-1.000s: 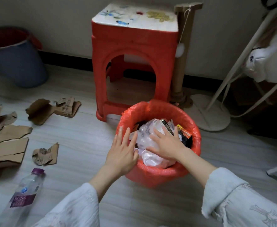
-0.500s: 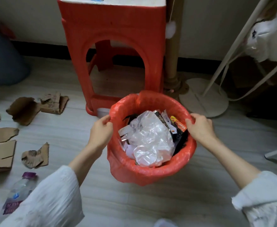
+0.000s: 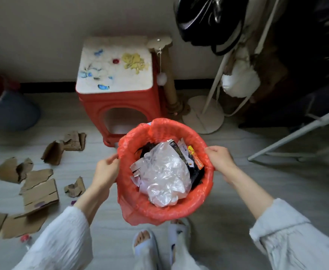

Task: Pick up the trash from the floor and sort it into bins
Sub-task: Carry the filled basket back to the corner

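Note:
A bin lined with a red bag hangs in front of me above the floor, held by both hands. My left hand grips its left rim and my right hand grips its right rim. Inside lie crumpled clear plastic and dark and orange snack wrappers. Several torn cardboard pieces lie on the floor to the left. Only the pink cap of a plastic bottle shows at the lower left, beside my left sleeve.
A red plastic stool with a white painted top stands against the wall behind the bin. A blue bin with a red liner sits at the far left. A white rack base and hanging bags fill the right. My slippered feet are below.
Both hands left the plastic inside the bin, took hold of the rim on either side and lifted the bin. The view rose, so the stool top and my feet now show.

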